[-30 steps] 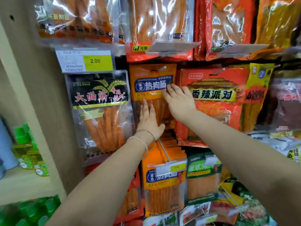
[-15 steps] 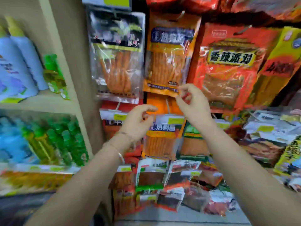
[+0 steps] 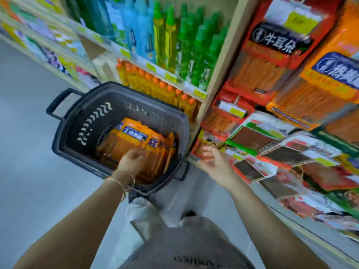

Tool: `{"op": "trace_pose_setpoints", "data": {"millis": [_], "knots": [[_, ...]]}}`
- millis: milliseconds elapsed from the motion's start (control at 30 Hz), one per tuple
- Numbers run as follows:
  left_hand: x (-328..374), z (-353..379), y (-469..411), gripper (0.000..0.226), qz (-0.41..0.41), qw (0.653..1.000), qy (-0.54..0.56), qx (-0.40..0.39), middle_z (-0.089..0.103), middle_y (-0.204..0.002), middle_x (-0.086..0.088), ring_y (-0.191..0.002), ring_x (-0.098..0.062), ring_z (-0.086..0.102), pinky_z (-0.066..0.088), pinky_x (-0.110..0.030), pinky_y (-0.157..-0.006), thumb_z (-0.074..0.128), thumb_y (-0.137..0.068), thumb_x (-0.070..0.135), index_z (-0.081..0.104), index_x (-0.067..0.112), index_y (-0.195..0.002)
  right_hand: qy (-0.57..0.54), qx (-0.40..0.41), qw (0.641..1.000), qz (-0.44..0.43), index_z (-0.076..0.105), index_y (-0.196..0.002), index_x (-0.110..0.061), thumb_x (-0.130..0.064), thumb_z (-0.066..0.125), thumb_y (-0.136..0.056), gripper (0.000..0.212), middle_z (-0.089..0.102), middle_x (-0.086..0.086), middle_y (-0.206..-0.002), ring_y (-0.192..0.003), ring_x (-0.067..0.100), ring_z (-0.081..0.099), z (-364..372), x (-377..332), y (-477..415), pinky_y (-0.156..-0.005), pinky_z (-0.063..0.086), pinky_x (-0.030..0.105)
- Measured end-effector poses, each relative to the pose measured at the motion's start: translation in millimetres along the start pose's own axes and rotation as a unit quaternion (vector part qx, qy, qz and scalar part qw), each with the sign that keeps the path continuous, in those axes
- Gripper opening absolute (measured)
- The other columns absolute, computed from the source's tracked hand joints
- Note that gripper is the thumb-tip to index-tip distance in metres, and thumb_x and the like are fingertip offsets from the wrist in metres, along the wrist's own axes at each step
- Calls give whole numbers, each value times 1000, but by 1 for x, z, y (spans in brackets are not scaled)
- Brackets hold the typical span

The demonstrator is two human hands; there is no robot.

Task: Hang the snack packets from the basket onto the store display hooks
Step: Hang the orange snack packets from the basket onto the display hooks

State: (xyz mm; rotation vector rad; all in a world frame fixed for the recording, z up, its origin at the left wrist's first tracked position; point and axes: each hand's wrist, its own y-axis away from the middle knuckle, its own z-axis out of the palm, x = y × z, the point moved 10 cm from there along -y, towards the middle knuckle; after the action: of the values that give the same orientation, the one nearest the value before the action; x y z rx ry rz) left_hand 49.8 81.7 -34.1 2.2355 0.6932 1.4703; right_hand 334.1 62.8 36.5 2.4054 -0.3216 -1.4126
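Bright even light, heavy motion blur

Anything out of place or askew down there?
Nothing looks damaged or spilled. The orange packets lie heaped unevenly in the basket, some flat, some on edge. What looks like a crumpled plastic bag lies on the floor beside it.

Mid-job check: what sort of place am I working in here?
Likely a retail shop aisle: shelves of bottles with yellow price tags, hanging snack packets, and a dark shopping basket holding orange packets.
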Motion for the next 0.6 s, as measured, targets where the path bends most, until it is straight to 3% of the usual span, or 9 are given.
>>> {"op": "trace_pose_setpoints", "data": {"millis": [100,167,267,467,600], "knots": [[-50,-34,-22,24,-56,998,9,-9,63,-78,-18,-76,-35,58,42,-38,-64,53,-92,7,59,-8,-109,33,-55,997,50,46,-130,-10,-12,63,-88,45,52,6,-115,-88,15,54,66,14,-18,-75,42,18],[-71,-56,-37,23,-79,997,10,-22,56,-67,-8,-72,-24,51,37,-33,-66,50,-92,4,59,-8,-109,52,-72,993,72,48,-130,-11,-15,62,-89,43,53,7,-116,-86,14,55,100,18,-30,-70,40,13],[-85,-88,-61,15,-96,995,12,-37,58,-68,-6,-64,-22,55,40,-32,-67,51,-92,6,61,-1,-102,82,-88,985,121,49,-129,-15,-21,61,-89,42,55,7,-118,-89,14,55,142,25,-46,-78,40,22],[-84,-133,-121,10,-104,992,-11,-66,61,-78,-6,-72,-18,60,48,-28,-62,50,-94,13,59,11,-97,93,-114,968,202,43,-133,-14,-24,56,-94,43,54,5,-117,-91,14,53,209,34,-82,-78,43,27],[-80,-134,-161,13,-103,989,-55,-88,65,-96,-13,-88,-27,62,52,-40,-82,51,-92,17,61,15,-101,97,-139,958,232,41,-134,-17,-25,54,-95,42,53,4,-122,-94,14,53,246,50,-109,-77,38,24]]}}
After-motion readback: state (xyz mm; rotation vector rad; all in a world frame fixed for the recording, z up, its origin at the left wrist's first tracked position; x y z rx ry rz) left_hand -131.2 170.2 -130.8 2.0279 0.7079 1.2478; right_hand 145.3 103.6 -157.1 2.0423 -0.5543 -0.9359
